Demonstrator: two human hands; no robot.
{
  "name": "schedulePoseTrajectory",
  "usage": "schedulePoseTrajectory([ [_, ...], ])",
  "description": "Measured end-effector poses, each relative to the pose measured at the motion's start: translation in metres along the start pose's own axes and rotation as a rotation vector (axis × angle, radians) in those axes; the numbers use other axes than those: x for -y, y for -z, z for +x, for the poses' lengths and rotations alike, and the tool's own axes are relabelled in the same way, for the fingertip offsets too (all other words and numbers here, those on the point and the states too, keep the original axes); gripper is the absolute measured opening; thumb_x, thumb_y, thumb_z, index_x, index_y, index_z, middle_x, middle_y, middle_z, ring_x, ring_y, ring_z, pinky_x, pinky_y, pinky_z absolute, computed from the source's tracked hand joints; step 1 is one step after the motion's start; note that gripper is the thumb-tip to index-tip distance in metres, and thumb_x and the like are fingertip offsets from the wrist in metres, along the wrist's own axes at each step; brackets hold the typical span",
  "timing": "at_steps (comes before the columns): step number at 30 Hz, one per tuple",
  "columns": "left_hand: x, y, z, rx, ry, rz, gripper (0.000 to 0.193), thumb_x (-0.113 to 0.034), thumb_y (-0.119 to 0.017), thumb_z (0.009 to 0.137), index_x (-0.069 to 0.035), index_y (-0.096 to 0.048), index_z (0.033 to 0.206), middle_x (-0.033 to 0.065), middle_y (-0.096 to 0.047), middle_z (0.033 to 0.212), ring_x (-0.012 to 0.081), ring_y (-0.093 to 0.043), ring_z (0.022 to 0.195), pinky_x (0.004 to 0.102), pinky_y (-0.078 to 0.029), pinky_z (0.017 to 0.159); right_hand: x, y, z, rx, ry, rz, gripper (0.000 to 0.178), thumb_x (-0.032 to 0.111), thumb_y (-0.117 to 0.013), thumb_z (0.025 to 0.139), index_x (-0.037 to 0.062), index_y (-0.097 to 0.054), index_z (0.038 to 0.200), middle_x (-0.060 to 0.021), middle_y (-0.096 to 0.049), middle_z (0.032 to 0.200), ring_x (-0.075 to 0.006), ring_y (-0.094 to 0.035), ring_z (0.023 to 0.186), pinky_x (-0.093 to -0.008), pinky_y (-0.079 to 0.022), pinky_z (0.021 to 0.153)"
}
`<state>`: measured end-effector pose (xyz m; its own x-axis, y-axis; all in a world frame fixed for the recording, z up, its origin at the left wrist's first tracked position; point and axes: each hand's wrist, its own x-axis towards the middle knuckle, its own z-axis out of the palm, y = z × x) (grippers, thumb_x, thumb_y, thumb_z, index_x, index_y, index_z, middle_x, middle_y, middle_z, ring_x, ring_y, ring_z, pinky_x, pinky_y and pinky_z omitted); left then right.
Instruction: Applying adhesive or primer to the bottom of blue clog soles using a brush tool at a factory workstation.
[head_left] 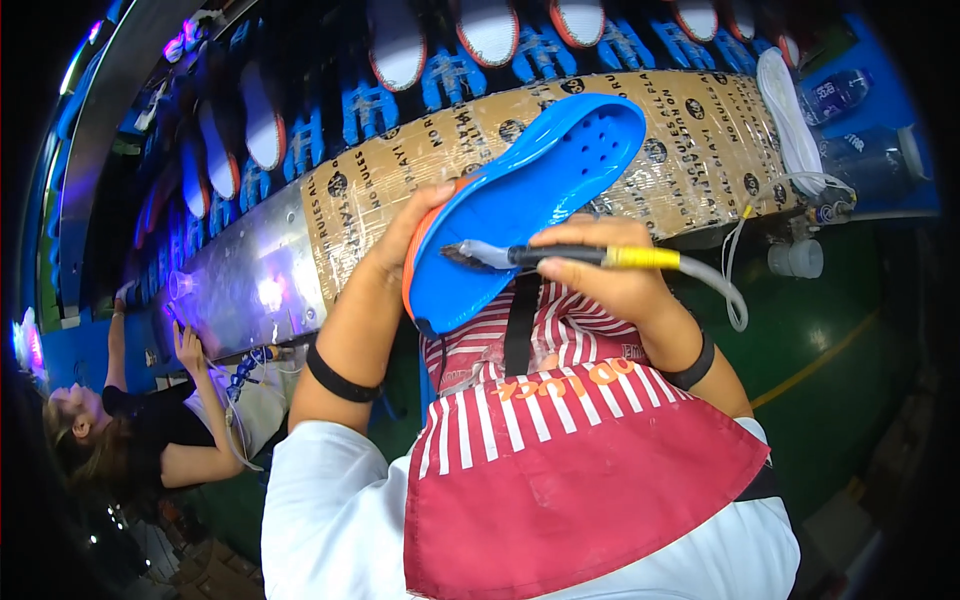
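Note:
A blue shoe sole [540, 195] with an orange rim is tilted in front of my chest, its hollow inner side facing up. My left hand [415, 230] is closed around the sole's left edge. In my right hand [605, 275] is a glue brush [530, 256] with a black and yellow handle, its fingers wrapped round it. The brush's bristles rest against or just over the inside of the sole near its left end; contact is hard to tell. A pale hose [722, 288] runs from the handle's end off to the right.
A bench edge covered in printed cardboard [350, 205] lies ahead. Beyond it, shoes [490, 30] with pale bottoms stand in a row on blue holders [450, 75]. At right are a white shoe-shaped piece [785, 115], a bottle [840, 95] and a jar [870, 160]. A co-worker [190, 430] is at left.

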<state>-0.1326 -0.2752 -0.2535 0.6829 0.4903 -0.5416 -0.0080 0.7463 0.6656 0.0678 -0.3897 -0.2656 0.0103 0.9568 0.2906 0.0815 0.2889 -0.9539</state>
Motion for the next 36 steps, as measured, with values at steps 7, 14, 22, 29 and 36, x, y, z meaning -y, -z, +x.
schedulePoseTrajectory([
  [7,0.019,0.007,0.000,0.124,-0.013,-0.191,0.065,-0.044,-0.049,0.082,-0.002,-0.041,0.131,0.0225,-0.054,0.119,0.0365,-0.059,0.101,0.0545,-0.050,0.083,-0.013,0.022,0.004,-0.268,-0.231,0.165,0.019,0.009,-0.068,0.078,-0.0033,-0.067,0.092,-0.0074,-0.067,0.074,-0.0097,-0.060,0.064,-0.0218,-0.047,0.060],
  [14,0.030,0.005,0.012,-0.191,-0.249,-0.335,0.070,-0.057,-0.037,0.086,-0.007,-0.036,0.135,0.0220,-0.051,0.124,0.0402,-0.059,0.098,0.0548,-0.051,0.078,-0.002,0.004,0.006,-0.093,0.255,-0.317,0.024,0.005,-0.070,0.071,0.0011,-0.066,0.094,-0.0130,-0.062,0.072,-0.0261,-0.059,0.063,-0.0322,-0.046,0.060],
  [22,0.045,0.004,-0.011,0.349,-0.210,-0.684,0.078,-0.065,-0.031,0.083,-0.010,-0.030,0.139,0.0233,-0.048,0.126,0.0430,-0.057,0.099,0.0437,-0.054,0.061,0.016,0.035,-0.002,-0.431,0.144,-0.189,0.023,0.001,-0.069,0.072,-0.0034,-0.065,0.094,-0.0123,-0.063,0.072,-0.0191,-0.060,0.061,-0.0262,-0.045,0.057],
  [29,-0.024,-0.040,-0.018,0.089,-0.783,-0.119,0.092,-0.064,-0.048,0.077,-0.003,-0.022,0.140,0.0311,-0.046,0.121,0.0458,-0.060,0.088,0.0508,-0.056,0.057,0.017,0.056,-0.020,-0.648,-0.082,0.036,0.023,0.001,-0.068,0.075,-0.0056,-0.064,0.097,-0.0097,-0.067,0.082,-0.0122,-0.061,0.070,-0.0237,-0.047,0.065],
  [36,-0.197,-0.137,-0.009,0.491,-1.017,0.130,0.084,-0.060,-0.037,0.086,0.005,-0.021,0.137,0.0373,-0.045,0.119,0.0457,-0.062,0.080,0.0428,-0.057,0.059,0.016,0.061,-0.029,-0.689,-0.158,0.153,0.024,0.004,-0.068,0.076,-0.0051,-0.065,0.098,-0.0047,-0.066,0.080,-0.0078,-0.058,0.070,-0.0209,-0.045,0.064],
])
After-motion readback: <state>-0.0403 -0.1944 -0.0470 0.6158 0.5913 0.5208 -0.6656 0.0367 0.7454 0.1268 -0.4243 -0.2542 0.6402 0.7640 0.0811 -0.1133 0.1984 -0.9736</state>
